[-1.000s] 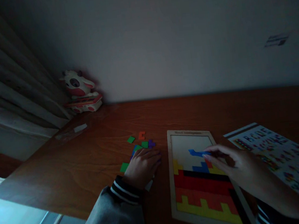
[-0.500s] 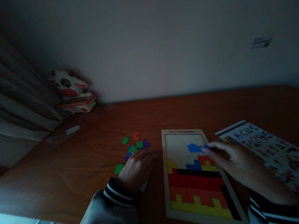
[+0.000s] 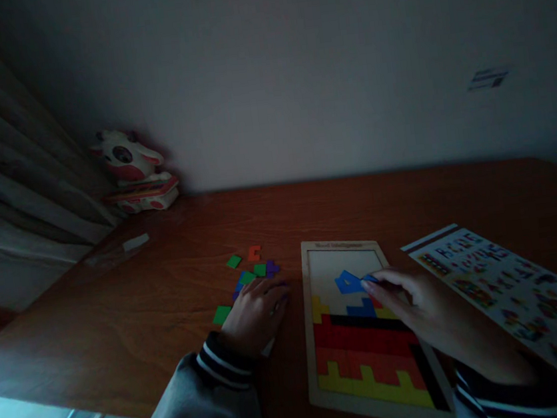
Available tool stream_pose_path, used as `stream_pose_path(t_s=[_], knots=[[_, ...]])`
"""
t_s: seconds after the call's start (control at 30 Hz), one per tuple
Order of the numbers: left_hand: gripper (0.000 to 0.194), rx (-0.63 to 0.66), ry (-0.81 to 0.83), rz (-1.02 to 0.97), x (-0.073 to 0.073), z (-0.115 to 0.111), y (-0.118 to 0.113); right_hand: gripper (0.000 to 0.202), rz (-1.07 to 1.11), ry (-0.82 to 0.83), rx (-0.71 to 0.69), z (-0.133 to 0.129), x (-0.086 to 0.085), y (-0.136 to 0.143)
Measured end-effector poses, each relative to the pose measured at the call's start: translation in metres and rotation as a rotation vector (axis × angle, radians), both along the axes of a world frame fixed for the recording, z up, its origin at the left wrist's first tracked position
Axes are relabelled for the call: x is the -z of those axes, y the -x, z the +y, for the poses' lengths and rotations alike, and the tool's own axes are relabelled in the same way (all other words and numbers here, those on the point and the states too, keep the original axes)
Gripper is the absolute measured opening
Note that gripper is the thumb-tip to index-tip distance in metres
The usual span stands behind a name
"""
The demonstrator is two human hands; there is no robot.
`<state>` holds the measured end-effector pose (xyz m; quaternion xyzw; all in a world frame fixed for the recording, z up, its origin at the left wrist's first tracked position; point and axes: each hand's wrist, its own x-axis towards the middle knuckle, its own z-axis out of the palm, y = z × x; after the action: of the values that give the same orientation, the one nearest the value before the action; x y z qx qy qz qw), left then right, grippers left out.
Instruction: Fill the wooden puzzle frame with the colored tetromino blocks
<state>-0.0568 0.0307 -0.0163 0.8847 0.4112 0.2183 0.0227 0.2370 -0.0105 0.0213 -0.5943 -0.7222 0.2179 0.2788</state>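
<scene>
Between the thumb and fingers of my right hand point(image 3: 427, 303) is a blue puzzle piece point(image 3: 348, 283), held tilted over the bare upper part of the wooden puzzle board point(image 3: 307, 340). Lower in the board lie fitted yellow, orange, red and black pieces, with another blue piece point(image 3: 360, 308) at their upper edge. My left hand point(image 3: 257, 313) rests palm down on the table left of the board, its fingers stretched out and slightly bent. Loose pieces lie around it: green pieces point(image 3: 221, 315), a purple piece point(image 3: 272, 267) and an orange piece point(image 3: 254, 253). Something pale shows partly under this hand.
A printed sheet with letters and pictures point(image 3: 514, 289) lies right of the board, partly behind my right arm. At the back left of the brown table point(image 3: 166, 282) stands a cow-shaped toy point(image 3: 136, 171), near a curtain point(image 3: 10, 152). A wall rises behind the table.
My right hand has moved left over the board, and the blue piece has turned in its fingers. My left hand has barely shifted.
</scene>
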Motion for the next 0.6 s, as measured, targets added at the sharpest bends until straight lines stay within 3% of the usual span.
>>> stream_pose_path(t_s=[0.13, 0.23, 0.37, 0.47, 0.6], knots=[[0.023, 0.007, -0.012, -0.055, -0.010, -0.008, -0.015, 0.033, 0.066, 0.010, -0.019, -0.004, -0.007, 0.010], [0.036, -0.001, 0.007, -0.217, -0.017, -0.017, -0.033, 0.032, 0.128, 0.019, -0.062, -0.007, -0.011, 0.020], [0.019, 0.054, 0.105, -0.459, -0.022, -0.024, -0.046, 0.032, 0.180, 0.042, -0.100, -0.007, -0.010, 0.024], [0.007, 0.030, 0.143, -0.541, -0.025, -0.024, -0.045, 0.033, 0.233, 0.045, -0.029, -0.004, -0.003, 0.016], [0.008, -0.055, 0.056, -0.486, -0.026, -0.021, -0.040, 0.035, 0.346, 0.002, 0.138, 0.000, 0.007, 0.000]])
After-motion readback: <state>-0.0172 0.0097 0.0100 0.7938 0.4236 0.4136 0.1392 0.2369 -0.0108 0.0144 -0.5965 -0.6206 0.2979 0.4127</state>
